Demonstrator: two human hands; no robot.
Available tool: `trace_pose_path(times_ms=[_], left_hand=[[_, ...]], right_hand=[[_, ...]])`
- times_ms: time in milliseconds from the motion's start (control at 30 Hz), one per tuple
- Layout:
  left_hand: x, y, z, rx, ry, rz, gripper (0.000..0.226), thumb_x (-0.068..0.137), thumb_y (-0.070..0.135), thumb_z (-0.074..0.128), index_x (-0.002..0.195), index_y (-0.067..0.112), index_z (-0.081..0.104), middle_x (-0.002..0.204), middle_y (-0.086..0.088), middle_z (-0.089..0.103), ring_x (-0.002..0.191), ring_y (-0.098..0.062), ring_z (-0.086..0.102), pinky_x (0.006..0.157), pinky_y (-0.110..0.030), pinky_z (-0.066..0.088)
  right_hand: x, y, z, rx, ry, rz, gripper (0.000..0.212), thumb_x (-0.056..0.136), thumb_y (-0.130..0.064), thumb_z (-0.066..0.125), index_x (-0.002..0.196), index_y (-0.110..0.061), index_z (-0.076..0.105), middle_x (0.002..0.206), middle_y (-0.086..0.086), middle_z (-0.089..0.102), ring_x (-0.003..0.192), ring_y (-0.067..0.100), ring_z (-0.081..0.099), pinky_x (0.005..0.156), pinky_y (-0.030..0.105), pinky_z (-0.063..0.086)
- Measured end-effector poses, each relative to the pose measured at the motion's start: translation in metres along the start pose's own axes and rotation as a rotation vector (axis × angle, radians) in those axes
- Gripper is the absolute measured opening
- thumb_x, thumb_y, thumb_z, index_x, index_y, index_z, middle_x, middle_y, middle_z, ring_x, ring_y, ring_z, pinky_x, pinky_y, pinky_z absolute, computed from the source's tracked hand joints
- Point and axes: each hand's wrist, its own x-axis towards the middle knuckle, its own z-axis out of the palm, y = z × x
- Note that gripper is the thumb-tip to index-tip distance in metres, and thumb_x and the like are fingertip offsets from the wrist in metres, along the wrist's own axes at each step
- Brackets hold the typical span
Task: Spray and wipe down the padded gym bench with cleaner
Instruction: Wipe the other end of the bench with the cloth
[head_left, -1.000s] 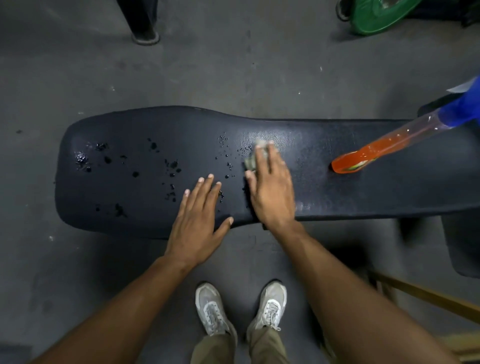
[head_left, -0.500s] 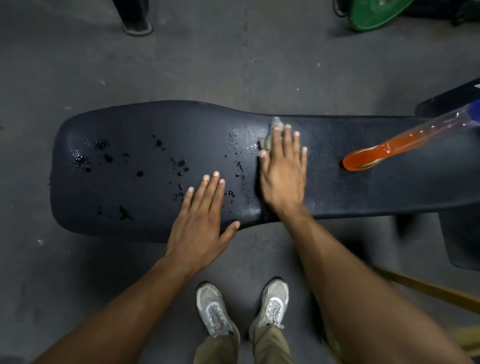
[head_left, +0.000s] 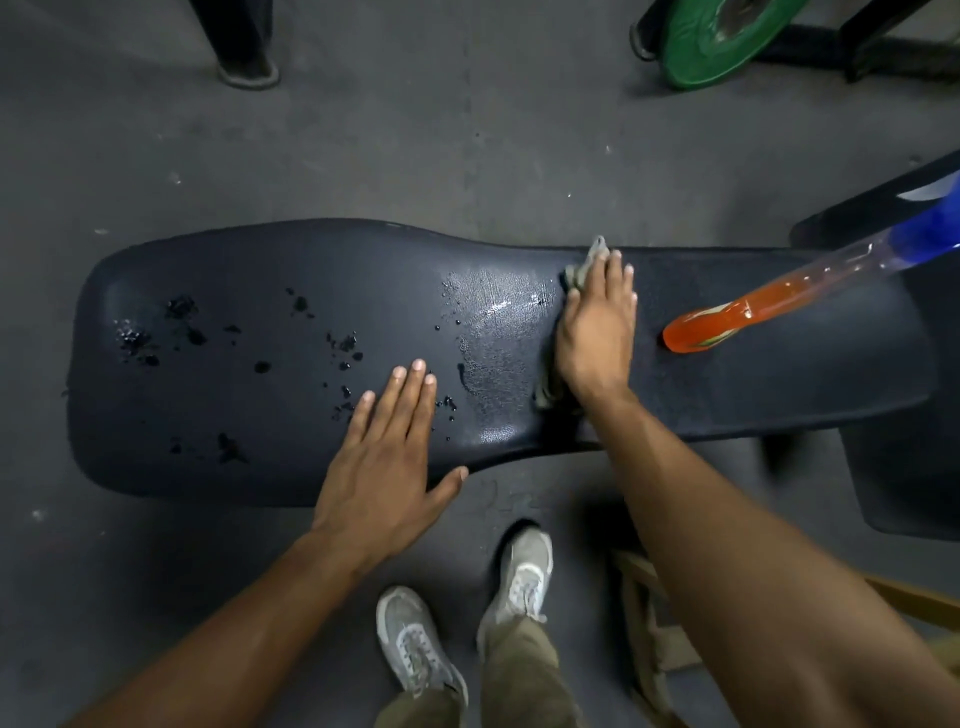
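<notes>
A black padded bench (head_left: 779, 395) lies across the view, dotted with dark droplets on its wide left end. My right hand (head_left: 597, 332) lies flat on a grey cloth (head_left: 584, 270) near the bench's far edge; the cloth shows past the fingertips and again beside the wrist. A smeared wet patch sits just left of it. My left hand (head_left: 387, 462) rests flat with fingers together on the near edge, holding nothing. A clear spray bottle (head_left: 743, 312) with orange liquid and a blue top lies on the bench's right part.
Grey floor surrounds the bench. A green weight plate (head_left: 722, 36) leans at the top right, a black post foot (head_left: 247, 57) stands at the top left. A second dark pad (head_left: 909, 488) and a wooden frame (head_left: 654, 623) sit at the right. My shoes are below the bench.
My right hand has slid the cloth away from me toward the bench's far edge, leaving a wider wet smear. My left hand has stayed planted on the near edge.
</notes>
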Motion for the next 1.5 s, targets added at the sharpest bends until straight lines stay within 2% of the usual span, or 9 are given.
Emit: trace_pose_path(times_ms=[100, 200, 300, 600, 867, 1033, 1167, 1367, 1500], left_hand=[[0.001, 0.0, 0.0, 0.026, -0.015, -0.001, 0.102, 0.095, 0.072, 0.028, 0.169, 0.01, -0.001, 0.179, -0.005, -0.009, 0.166, -0.021, -0.01, 0.134, -0.045, 0.003], [0.0, 0.002, -0.003, 0.08, -0.03, -0.013, 0.102, 0.094, 0.072, 0.031, 0.169, 0.007, 0.007, 0.179, -0.008, -0.001, 0.166, -0.024, 0.0, 0.132, -0.044, 0.005], [0.001, 0.003, -0.008, 0.114, -0.06, -0.016, 0.103, 0.094, 0.074, 0.029, 0.168, 0.006, 0.006, 0.179, -0.009, 0.0, 0.166, -0.026, 0.002, 0.131, -0.043, 0.003], [0.002, 0.008, -0.001, 0.156, -0.042, -0.041, 0.108, 0.092, 0.074, 0.038, 0.169, 0.004, 0.006, 0.179, -0.012, 0.002, 0.166, -0.026, 0.002, 0.131, -0.045, 0.0], [0.002, 0.015, -0.004, 0.196, -0.073, -0.075, 0.112, 0.09, 0.073, 0.044, 0.167, 0.0, 0.01, 0.179, -0.016, 0.004, 0.166, -0.031, 0.01, 0.129, -0.053, 0.014], [0.002, 0.016, 0.0, 0.175, -0.045, -0.081, 0.113, 0.088, 0.072, 0.046, 0.168, 0.001, 0.009, 0.179, -0.015, 0.003, 0.166, -0.03, 0.008, 0.129, -0.053, 0.014], [0.002, 0.015, 0.002, 0.155, -0.034, -0.077, 0.113, 0.087, 0.072, 0.047, 0.167, 0.0, 0.012, 0.179, -0.016, 0.004, 0.166, -0.031, 0.007, 0.13, -0.054, 0.014], [0.002, 0.01, -0.002, 0.093, -0.094, -0.059, 0.111, 0.09, 0.071, 0.04, 0.168, 0.004, -0.001, 0.178, -0.013, -0.011, 0.166, -0.028, -0.008, 0.131, -0.05, 0.003], [0.0, 0.002, -0.009, 0.041, -0.095, -0.009, 0.109, 0.09, 0.069, 0.038, 0.168, 0.006, -0.006, 0.178, -0.01, -0.015, 0.165, -0.025, -0.013, 0.131, -0.046, -0.004]], right_hand=[[-0.002, -0.037, 0.01, 0.09, -0.004, -0.113, 0.061, 0.105, -0.012, 0.043, 0.163, -0.011, 0.025, 0.172, 0.015, 0.019, 0.16, 0.033, 0.013, 0.129, 0.043, 0.008], [-0.046, -0.046, 0.013, 0.117, -0.074, -0.363, 0.043, 0.103, -0.01, 0.05, 0.146, -0.01, 0.051, 0.165, 0.017, 0.034, 0.154, 0.035, 0.029, 0.127, 0.043, 0.022], [-0.075, -0.009, 0.005, 0.053, -0.067, -0.398, 0.034, 0.103, -0.012, 0.054, 0.137, -0.01, 0.06, 0.157, 0.015, 0.046, 0.148, 0.033, 0.039, 0.122, 0.049, 0.031], [0.05, -0.001, 0.007, 0.078, 0.119, 0.025, 0.047, 0.105, -0.015, 0.041, 0.151, -0.003, 0.045, 0.16, 0.016, 0.042, 0.15, 0.035, 0.036, 0.126, 0.042, 0.022], [-0.025, -0.017, 0.0, -0.041, -0.183, -0.571, 0.056, 0.107, -0.031, 0.042, 0.161, -0.018, 0.034, 0.171, 0.002, 0.027, 0.158, 0.02, 0.02, 0.129, 0.044, 0.013], [0.005, 0.023, -0.008, -0.164, -0.064, -0.343, 0.056, 0.106, -0.032, 0.04, 0.16, -0.019, 0.036, 0.169, 0.005, 0.032, 0.157, 0.027, 0.026, 0.127, 0.05, 0.018], [0.036, -0.016, 0.01, -0.039, -0.019, -0.15, 0.055, 0.106, -0.028, 0.042, 0.158, -0.012, 0.037, 0.168, 0.011, 0.031, 0.157, 0.03, 0.023, 0.127, 0.047, 0.021], [-0.029, -0.063, 0.027, -0.018, -0.182, -0.48, 0.056, 0.108, -0.031, 0.041, 0.161, -0.014, 0.032, 0.171, 0.009, 0.024, 0.159, 0.027, 0.019, 0.129, 0.043, 0.017], [-0.062, -0.014, 0.001, -0.14, -0.169, -0.411, 0.056, 0.107, -0.039, 0.038, 0.162, -0.028, 0.032, 0.171, -0.002, 0.026, 0.158, 0.021, 0.021, 0.129, 0.046, 0.015]])
